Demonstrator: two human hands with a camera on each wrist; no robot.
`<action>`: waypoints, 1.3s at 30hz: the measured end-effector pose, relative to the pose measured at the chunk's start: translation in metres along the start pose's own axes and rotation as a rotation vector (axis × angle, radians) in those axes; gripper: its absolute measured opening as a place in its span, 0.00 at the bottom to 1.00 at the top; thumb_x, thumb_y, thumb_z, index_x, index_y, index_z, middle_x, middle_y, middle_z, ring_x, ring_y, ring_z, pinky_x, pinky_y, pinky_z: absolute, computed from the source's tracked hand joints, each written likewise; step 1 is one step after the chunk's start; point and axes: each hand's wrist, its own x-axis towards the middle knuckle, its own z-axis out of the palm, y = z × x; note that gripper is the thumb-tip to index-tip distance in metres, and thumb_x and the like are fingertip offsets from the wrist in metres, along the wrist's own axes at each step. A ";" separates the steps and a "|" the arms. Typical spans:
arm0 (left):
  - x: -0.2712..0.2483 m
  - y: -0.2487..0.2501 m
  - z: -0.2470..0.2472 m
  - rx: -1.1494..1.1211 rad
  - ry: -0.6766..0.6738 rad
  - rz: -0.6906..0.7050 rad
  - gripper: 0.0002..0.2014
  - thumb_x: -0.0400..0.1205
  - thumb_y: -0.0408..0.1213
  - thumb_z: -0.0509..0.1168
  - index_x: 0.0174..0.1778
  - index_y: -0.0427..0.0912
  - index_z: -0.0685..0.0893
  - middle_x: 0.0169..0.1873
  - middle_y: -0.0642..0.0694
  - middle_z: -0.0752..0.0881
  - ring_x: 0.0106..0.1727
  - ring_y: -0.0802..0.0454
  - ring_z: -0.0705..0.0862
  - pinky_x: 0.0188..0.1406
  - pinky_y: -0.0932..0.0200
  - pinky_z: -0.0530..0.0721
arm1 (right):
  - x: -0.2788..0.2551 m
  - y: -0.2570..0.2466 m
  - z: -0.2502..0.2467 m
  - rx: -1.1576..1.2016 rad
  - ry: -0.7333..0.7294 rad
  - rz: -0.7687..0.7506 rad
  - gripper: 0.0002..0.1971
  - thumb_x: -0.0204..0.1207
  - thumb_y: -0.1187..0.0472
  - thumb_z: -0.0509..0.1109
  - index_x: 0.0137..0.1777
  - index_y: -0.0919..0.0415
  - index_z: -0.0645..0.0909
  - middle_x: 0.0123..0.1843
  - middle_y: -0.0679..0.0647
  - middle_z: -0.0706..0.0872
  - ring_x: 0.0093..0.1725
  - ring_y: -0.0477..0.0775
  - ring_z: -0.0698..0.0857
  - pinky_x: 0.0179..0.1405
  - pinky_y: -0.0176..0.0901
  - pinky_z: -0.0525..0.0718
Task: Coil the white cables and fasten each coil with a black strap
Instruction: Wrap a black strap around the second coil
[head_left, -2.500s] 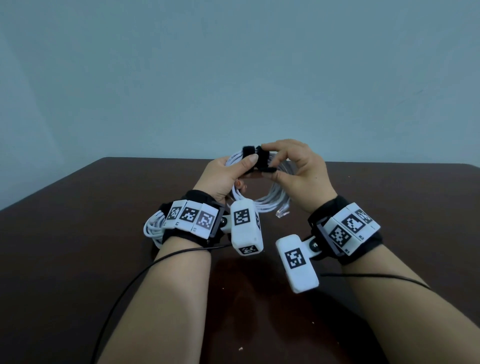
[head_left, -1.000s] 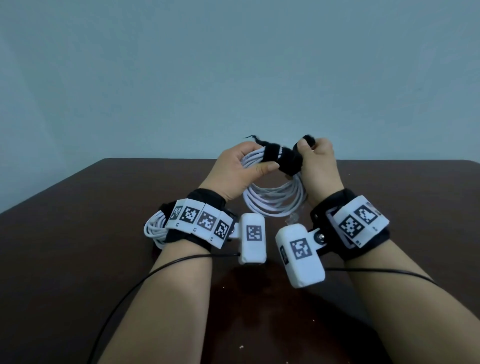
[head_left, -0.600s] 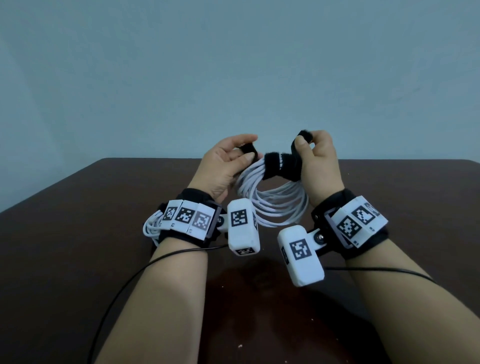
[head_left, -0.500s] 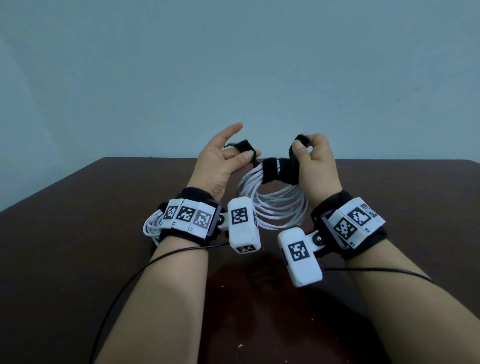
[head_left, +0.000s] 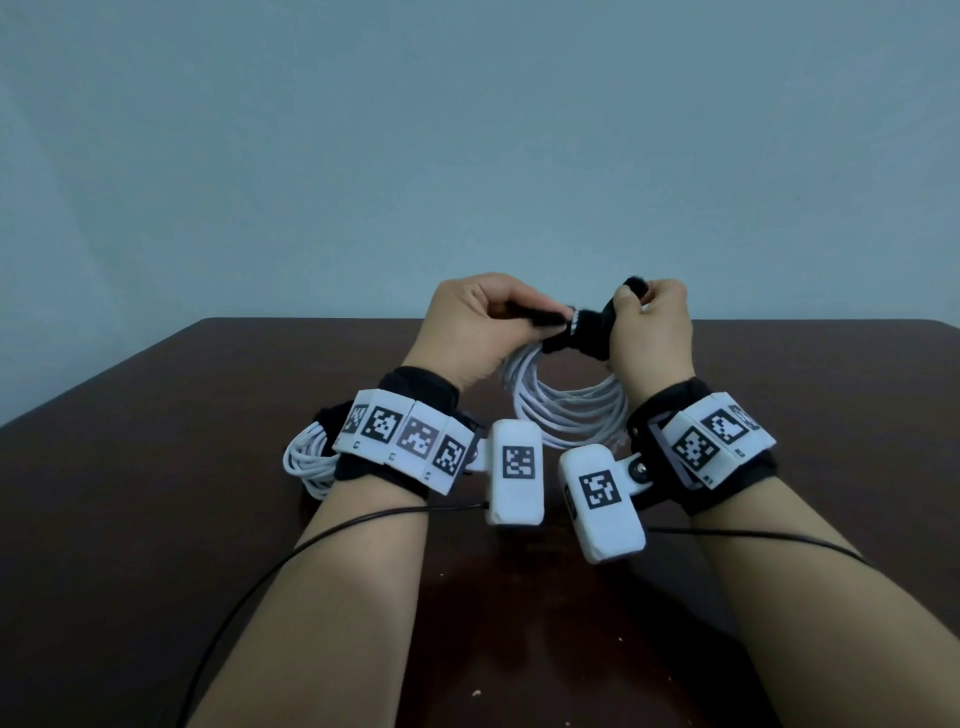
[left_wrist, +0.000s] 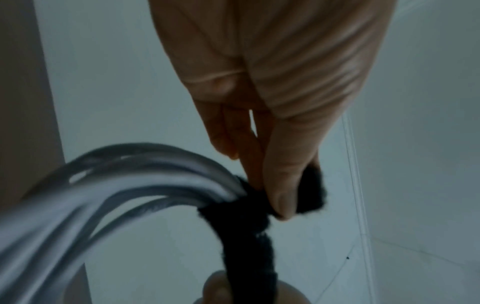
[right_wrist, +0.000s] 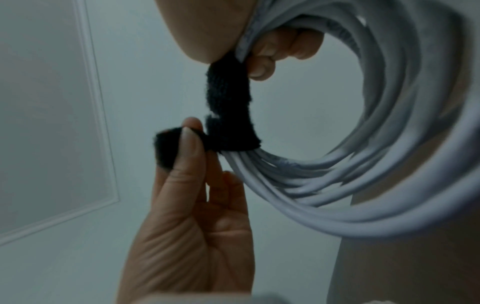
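Our L hand (head_left: 475, 325) has its grip clenched on the loose tail of the fuzzy black fabric strap (head_left: 584, 332), thumb & fingertips pinching it flat; in the L wrist view the thumb (left_wrist: 288, 181) presses the tail end against the fingers, just beside the wrapped part of the strap (left_wrist: 249, 236). Our R hand (head_left: 652, 332) is grasping the strapped section of the round coil of thin white cable (head_left: 566, 410), fingers curled round the bundle w/ another bit of black strap sticking up above the thumb. R wrist view: the strap (right_wrist: 228, 115) is wound round the white strands (right_wrist: 337, 205) in several turns, the tail pinched off to the side by the L hand (right_wrist: 197, 205); the R fingers (right_wrist: 283, 41) are hooked over the bundle right above the strap.

The coil hangs below both hands, held up off the dark brown wooden bench (head_left: 130, 519), loops open & roughly circular.

Behind our L wrist a 2nd white cable coil (head_left: 306, 457) lies on the bench, partly hidden by the wristband; a dark patch sits at its top, can't tell more. Thin black leads run from both wrist units across the bench toward us.
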 end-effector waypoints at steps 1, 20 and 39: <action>-0.001 -0.002 -0.001 -0.005 -0.007 -0.010 0.11 0.68 0.17 0.74 0.43 0.33 0.89 0.29 0.56 0.90 0.36 0.60 0.89 0.42 0.68 0.85 | -0.001 0.000 0.002 -0.006 -0.002 -0.002 0.05 0.83 0.60 0.57 0.52 0.61 0.64 0.38 0.46 0.70 0.49 0.59 0.79 0.56 0.62 0.84; 0.001 -0.009 -0.019 0.086 0.008 -0.039 0.12 0.71 0.23 0.75 0.37 0.44 0.82 0.37 0.49 0.85 0.37 0.62 0.83 0.48 0.64 0.85 | -0.003 -0.001 0.006 0.049 -0.041 0.055 0.07 0.82 0.59 0.59 0.48 0.62 0.68 0.41 0.54 0.75 0.42 0.58 0.79 0.32 0.49 0.84; -0.002 -0.019 -0.009 0.356 0.062 -0.185 0.10 0.81 0.44 0.67 0.36 0.46 0.78 0.27 0.51 0.78 0.31 0.52 0.76 0.38 0.56 0.73 | -0.005 -0.013 -0.001 0.431 0.033 -0.024 0.05 0.84 0.60 0.58 0.45 0.52 0.68 0.45 0.49 0.90 0.54 0.52 0.88 0.58 0.53 0.84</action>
